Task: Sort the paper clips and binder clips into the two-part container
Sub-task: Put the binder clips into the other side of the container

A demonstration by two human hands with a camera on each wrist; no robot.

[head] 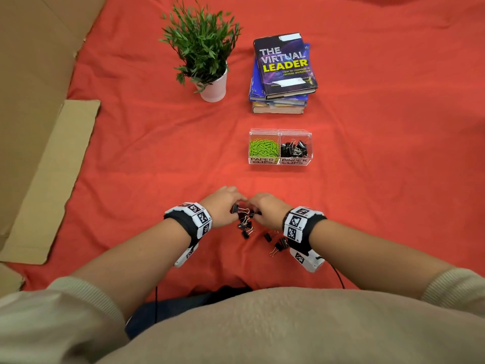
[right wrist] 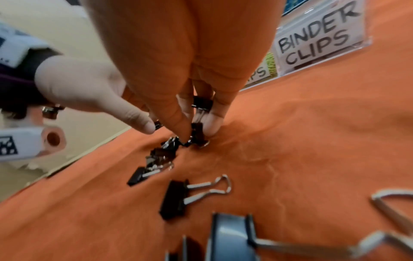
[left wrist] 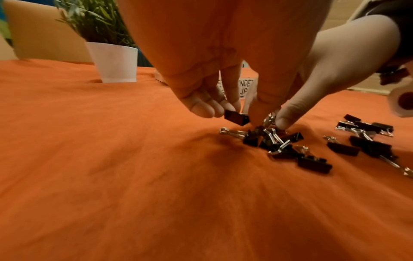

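Black, silver-handled binder clips (head: 245, 224), some apparently pinched by both hands (head: 242, 206).

Orange cloth (head: 147, 153) under the fingers looked matt, softly woven, creased. Binder clips (left wrist: 279, 141) at the fingertips: black bodies with a dull sheen, bright wire handles of shiny metal. Container (head: 280, 161) beyond the fingers was clear glossy plastic with paper labels. Cardboard (head: 39, 179) off to the left looked matt, raw-edged. Plant pot (head: 214, 88) was smooth and white.

Potted plant (head: 202, 48) beside book stack (head: 282, 74) on orange cloth (head: 380, 179); cardboard (head: 49, 179) at left.
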